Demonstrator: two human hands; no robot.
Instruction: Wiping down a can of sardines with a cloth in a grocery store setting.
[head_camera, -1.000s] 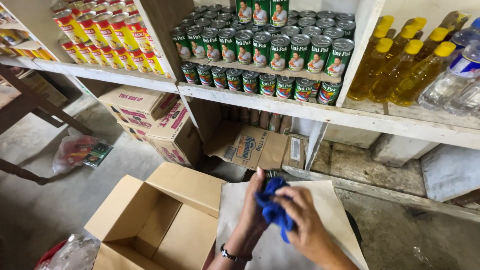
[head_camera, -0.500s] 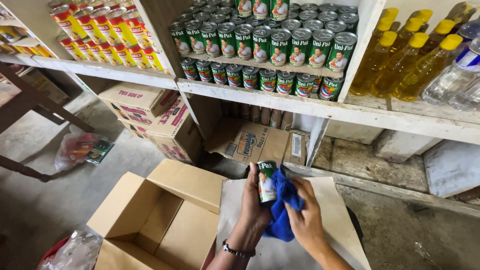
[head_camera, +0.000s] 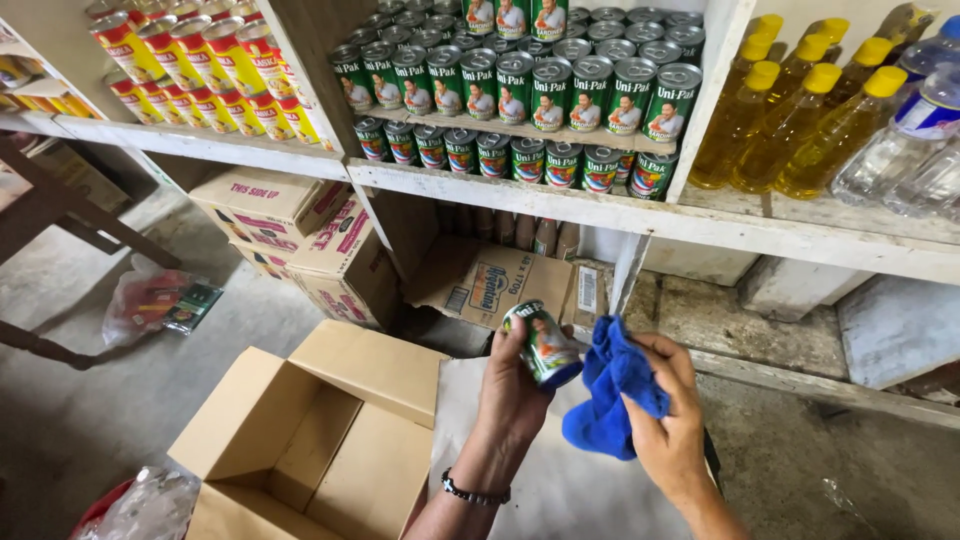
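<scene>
A green can was gripped by the left hand; a blue cloth was clutched by the right hand. Held tilted by fingers only, the can could be dropped.

Open box left of hands; stacked cans on shelf behind.

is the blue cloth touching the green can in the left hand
Touching. The head view shows the blue cloth, bunched in the right hand, pressed against the lower end of the green can, which the left hand grips, with no gap.
</scene>
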